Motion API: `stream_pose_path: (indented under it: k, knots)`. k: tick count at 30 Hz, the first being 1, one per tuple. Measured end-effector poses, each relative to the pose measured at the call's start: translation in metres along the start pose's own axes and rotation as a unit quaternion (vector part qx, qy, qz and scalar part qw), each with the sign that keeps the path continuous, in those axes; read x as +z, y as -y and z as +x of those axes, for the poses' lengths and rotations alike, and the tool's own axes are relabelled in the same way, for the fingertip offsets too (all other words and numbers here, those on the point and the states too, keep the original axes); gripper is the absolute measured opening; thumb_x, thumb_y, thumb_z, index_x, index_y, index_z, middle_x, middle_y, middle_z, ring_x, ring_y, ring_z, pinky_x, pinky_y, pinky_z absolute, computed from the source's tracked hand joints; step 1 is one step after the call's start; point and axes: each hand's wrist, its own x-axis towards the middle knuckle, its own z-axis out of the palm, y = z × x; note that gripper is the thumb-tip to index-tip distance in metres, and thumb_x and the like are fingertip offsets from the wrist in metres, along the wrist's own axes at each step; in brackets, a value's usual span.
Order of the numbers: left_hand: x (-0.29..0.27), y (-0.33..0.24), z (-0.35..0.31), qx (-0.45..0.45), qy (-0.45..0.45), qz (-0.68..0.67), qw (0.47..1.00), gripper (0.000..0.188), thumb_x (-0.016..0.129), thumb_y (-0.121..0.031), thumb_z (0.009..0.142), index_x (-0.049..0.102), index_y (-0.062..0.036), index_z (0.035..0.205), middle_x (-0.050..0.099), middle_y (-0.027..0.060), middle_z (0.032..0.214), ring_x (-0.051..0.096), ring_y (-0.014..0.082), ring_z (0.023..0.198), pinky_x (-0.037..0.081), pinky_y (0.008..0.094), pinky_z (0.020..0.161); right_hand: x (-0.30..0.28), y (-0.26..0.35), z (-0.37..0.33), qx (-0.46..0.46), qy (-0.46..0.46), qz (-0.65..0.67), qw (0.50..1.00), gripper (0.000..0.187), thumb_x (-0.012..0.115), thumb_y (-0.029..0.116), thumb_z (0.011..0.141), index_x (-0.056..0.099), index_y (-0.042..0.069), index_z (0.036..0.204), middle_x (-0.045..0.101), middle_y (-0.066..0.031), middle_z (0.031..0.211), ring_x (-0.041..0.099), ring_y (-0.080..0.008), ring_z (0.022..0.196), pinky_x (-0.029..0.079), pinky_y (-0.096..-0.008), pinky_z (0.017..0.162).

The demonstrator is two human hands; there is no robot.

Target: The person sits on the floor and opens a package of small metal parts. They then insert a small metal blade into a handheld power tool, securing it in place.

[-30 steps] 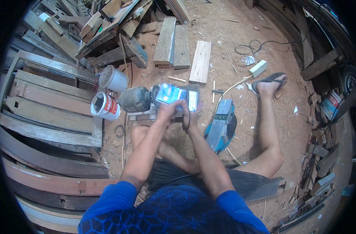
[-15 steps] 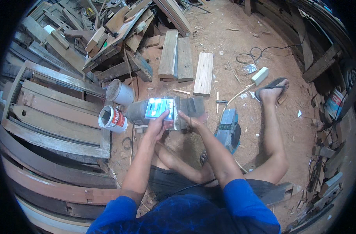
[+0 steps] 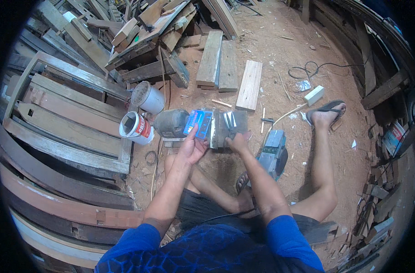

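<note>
My left hand [image 3: 192, 148] is closed on the edge of a flat blue package [image 3: 198, 123], its thumb lying across the front. To its right, my right hand [image 3: 237, 142] grips a shiny, narrow forked piece [image 3: 230, 120] whose kind is unclear; the tips point away from me. Beneath both hands lies a machine with a dark rounded body [image 3: 170, 123] and dull metal plates [image 3: 239, 123]. A teal power tool with a flat grey face [image 3: 274, 138] rests on the ground to the right of my right forearm.
Two white buckets [image 3: 147, 98] stand left of the machine. Loose boards [image 3: 250, 86] lie beyond it, with a scrap-wood pile [image 3: 144, 50] farther left. Wooden frames [image 3: 73, 119] cover the left side. A pale extension block [image 3: 314, 95] and its cord lie near my right foot.
My hands have drawn apart. The right has moved a little right with the shiny forked piece now showing in it, while the left keeps the blue package, now tilted. The whole view has shifted slightly.
</note>
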Motion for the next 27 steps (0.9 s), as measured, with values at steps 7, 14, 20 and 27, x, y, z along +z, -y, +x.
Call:
stream_pose_path:
  k: [7,14,20,27]
  knots:
    - [-0.012,0.004,0.007,-0.002,0.011,0.039,0.999,0.033,0.063,-0.041,0.097,0.061,-0.0155,0.118,0.066,-0.0019,0.094,0.059,0.0125,0.073,0.048,0.0270,0.062,-0.056,0.064,0.007,-0.054,0.036,0.023,0.998,0.044,0.065,0.034,0.091,0.069,-0.008,0.107,0.070,-0.0260,0.108,0.070,-0.0378,0.094,0.055,-0.0442,0.083]
    - [0.001,0.032,0.007,-0.047,0.006,0.048,0.998,0.037,0.070,-0.043,0.092,0.062,-0.0142,0.114,0.065,-0.0008,0.095,0.058,0.0117,0.073,0.048,0.0276,0.066,-0.093,0.107,-0.064,-0.106,0.091,0.598,0.789,0.040,0.070,0.016,0.094,0.060,-0.007,0.126,0.070,-0.0090,0.105,0.067,-0.0121,0.083,0.055,-0.0246,0.074]
    - [0.018,0.051,0.011,0.061,-0.098,0.202,0.972,0.044,0.072,-0.034,0.093,0.060,-0.0097,0.127,0.067,0.0027,0.107,0.062,0.0128,0.097,0.052,0.0330,0.080,-0.106,0.099,-0.077,-0.100,0.024,0.533,0.840,0.039,0.072,0.014,0.093,0.063,-0.008,0.123,0.069,-0.0068,0.101,0.063,-0.0081,0.077,0.051,-0.0205,0.070]
    - [0.034,0.055,0.008,0.147,-0.015,0.390,0.909,0.043,0.059,-0.031,0.102,0.058,-0.0042,0.136,0.066,0.0043,0.115,0.062,0.0102,0.101,0.054,0.0286,0.084,-0.101,0.088,-0.080,-0.106,0.008,0.564,0.819,0.037,0.072,0.017,0.093,0.065,-0.006,0.122,0.071,-0.0092,0.103,0.068,-0.0120,0.084,0.055,-0.0229,0.070]
